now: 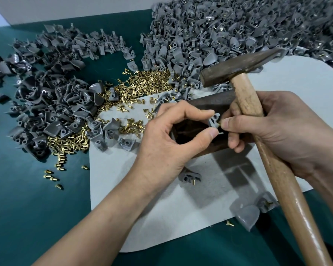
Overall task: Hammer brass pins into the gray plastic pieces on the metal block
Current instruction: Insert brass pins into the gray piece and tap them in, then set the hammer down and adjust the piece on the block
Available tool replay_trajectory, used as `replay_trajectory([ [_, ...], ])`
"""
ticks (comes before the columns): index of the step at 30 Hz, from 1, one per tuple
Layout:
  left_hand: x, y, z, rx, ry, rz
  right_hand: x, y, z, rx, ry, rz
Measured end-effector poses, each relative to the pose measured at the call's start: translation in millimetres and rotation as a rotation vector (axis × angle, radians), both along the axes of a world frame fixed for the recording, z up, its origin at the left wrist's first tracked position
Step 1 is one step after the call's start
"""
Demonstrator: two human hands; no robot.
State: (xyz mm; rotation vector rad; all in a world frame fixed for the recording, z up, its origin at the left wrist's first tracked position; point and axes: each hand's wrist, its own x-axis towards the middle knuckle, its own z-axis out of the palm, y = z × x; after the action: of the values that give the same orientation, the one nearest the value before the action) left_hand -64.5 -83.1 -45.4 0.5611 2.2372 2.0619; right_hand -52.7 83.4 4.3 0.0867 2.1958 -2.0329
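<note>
Your left hand (167,139) pinches a gray plastic piece (214,120) between thumb and forefinger, just right of the frame's centre, with its fingers (206,135) clamped on the piece's left side. From the right, your right hand (286,135) brings a brass pin (219,123) up against it, nipped between thumb and forefinger, while the other fingers curl round the hammer (246,96). The pin seems to lie roughly level, its long axis pointing left into the piece, so the coming move likely turns on lining that axis up with the hole. Both hands are at the piece.

Just behind and under your fingers sits the dark metal block (206,104); whether the piece touches it I cannot tell. The pin is tiny and mostly covered, and the hole is hidden. The hammer head hangs above the block. Loose pins (138,81) lie left of centre on the pale mat (161,208) and green table (37,208).
</note>
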Motion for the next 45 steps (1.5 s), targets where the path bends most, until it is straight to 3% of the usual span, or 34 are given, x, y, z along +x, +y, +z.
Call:
replay_trajectory([
  [45, -0.6, 0.4, -2.4, -0.002, 0.017, 0.017, -0.5, -0.8, 0.9, -0.008, -0.002, 0.008],
])
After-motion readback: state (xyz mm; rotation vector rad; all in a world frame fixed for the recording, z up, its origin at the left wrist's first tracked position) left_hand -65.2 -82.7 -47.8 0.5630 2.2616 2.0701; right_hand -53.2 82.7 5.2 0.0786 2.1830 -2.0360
